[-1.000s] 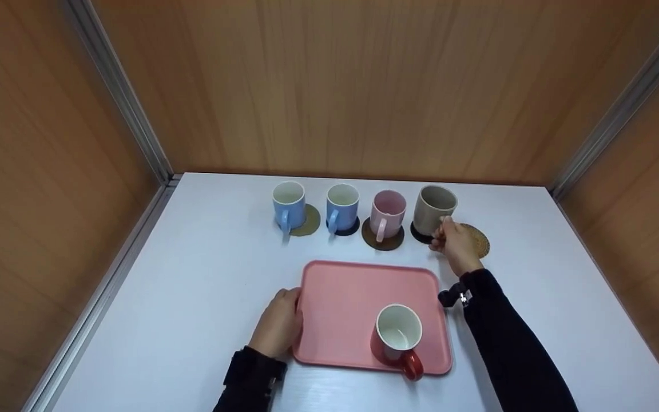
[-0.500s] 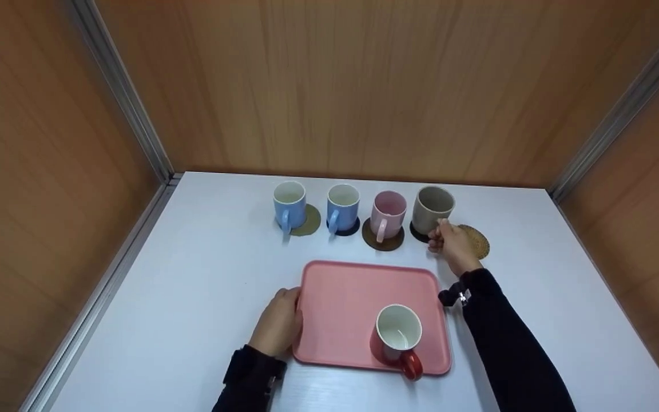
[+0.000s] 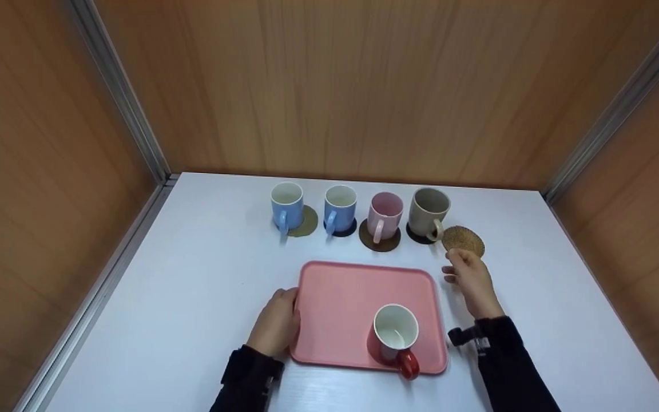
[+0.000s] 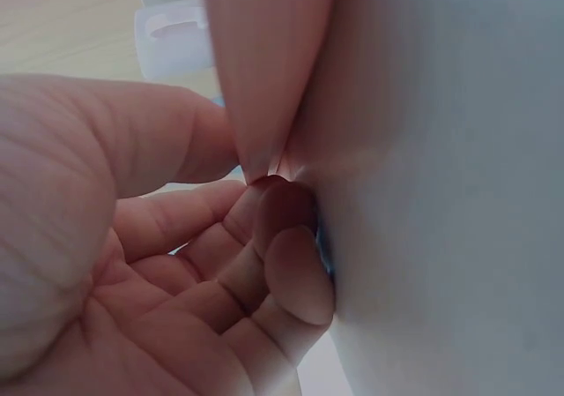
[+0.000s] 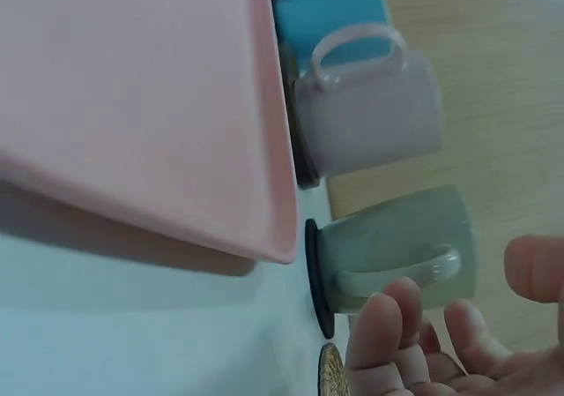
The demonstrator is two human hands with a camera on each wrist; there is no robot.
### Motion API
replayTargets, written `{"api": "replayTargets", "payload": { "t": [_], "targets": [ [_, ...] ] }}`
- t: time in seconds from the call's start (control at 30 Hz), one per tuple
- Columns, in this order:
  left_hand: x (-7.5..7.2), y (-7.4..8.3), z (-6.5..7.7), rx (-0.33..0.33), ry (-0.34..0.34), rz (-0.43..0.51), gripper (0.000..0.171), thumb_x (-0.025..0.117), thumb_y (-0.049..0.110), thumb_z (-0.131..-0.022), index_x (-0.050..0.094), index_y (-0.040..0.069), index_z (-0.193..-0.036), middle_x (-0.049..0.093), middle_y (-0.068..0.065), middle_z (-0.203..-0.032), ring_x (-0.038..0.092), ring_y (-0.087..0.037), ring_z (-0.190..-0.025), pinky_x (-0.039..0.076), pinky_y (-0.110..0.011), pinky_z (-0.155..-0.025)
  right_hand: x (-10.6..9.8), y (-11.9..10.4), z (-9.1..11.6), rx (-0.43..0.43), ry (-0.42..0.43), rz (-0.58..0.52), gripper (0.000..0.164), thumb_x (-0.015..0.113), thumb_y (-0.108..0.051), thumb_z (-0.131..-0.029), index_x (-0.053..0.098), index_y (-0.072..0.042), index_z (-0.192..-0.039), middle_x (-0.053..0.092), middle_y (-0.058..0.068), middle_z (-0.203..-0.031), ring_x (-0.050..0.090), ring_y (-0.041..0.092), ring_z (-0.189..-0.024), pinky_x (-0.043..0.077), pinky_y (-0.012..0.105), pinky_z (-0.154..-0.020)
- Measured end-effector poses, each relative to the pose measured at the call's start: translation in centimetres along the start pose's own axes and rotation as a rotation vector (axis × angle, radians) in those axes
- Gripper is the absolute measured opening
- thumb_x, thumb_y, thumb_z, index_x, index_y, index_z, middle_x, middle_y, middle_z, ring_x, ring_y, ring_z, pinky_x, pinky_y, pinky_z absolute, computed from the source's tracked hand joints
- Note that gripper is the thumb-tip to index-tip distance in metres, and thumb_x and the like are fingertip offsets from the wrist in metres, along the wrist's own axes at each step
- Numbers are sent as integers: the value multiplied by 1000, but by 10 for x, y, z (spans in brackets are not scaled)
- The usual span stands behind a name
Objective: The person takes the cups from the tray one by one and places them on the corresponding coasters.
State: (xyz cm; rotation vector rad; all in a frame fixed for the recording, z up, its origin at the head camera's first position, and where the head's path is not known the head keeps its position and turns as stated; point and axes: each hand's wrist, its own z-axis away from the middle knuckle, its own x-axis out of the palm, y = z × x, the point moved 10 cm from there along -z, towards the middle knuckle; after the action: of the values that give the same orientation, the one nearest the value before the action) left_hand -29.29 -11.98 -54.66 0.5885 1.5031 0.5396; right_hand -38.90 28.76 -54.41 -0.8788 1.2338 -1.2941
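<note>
My left hand (image 3: 275, 323) grips the left edge of the pink tray (image 3: 335, 297), thumb on the rim and fingers curled beneath it, as the left wrist view shows. A white mug (image 3: 396, 326) with a red handle stands upright at the tray's front right. My right hand (image 3: 472, 280) holds nothing; its fingers are loosely bent, just in front of the woven coaster (image 3: 464, 239). Behind it, to the left, the grey-beige mug (image 3: 428, 212) stands on a dark coaster (image 3: 420, 239), handle toward me. In the right wrist view, fingers (image 5: 374, 330) overlap this mug near its handle.
Left of the grey-beige mug, a pink mug (image 3: 385, 214) stands on a brown coaster (image 3: 381, 246). Farther left are two blue mugs, one on a black coaster (image 3: 345, 232), the other partly over an olive coaster (image 3: 309, 222). Wooden panels (image 3: 329, 86) enclose the white table (image 3: 192, 274).
My right hand has let go of the grey-beige mug's handle and drawn back toward me. The mug shifted slightly left before that. My left hand stays on the tray.
</note>
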Motion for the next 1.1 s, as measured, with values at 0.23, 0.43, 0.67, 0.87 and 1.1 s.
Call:
{"api": "replayTargets", "payload": {
  "t": [0.23,0.43,0.67,0.87,1.1],
  "targets": [
    [-5,-4,2,-3,19,-13,37,59,3,-105,64,-6,-141,71,-21,-122,70,-34,-116,59,-51,-105,27,21,55,25,-155,-58,35,58,-29,-112,64,3,-126,74,8,-111,72,17,-97,60,29,-87],
    [-3,-2,3,15,24,-18,36,60,2,-104,65,-6,-139,71,-20,-117,70,-33,-112,60,-51,-102,46,29,78,38,-297,-9,39,58,-37,-111,66,-1,-122,73,11,-116,72,19,-102,61,31,-89],
    [-1,2,2,21,21,-16,36,60,2,-104,66,-5,-138,71,-19,-115,71,-32,-110,61,-50,-100,47,41,79,33,-342,-21,37,60,-33,-111,63,2,-123,72,12,-116,73,20,-104,64,33,-93],
    [-2,3,1,16,22,-6,36,60,3,-104,65,-5,-140,71,-20,-117,70,-34,-112,60,-51,-102,48,38,81,-2,-371,26,41,60,-34,-111,61,4,-125,73,8,-114,74,15,-102,63,30,-92],
    [-1,2,1,8,12,-9,39,60,2,-104,64,-5,-141,71,-21,-122,70,-36,-116,59,-52,-104,56,36,86,-85,-430,135,40,61,-32,-110,62,6,-122,72,3,-104,71,14,-95,63,28,-85]
  ]
}}
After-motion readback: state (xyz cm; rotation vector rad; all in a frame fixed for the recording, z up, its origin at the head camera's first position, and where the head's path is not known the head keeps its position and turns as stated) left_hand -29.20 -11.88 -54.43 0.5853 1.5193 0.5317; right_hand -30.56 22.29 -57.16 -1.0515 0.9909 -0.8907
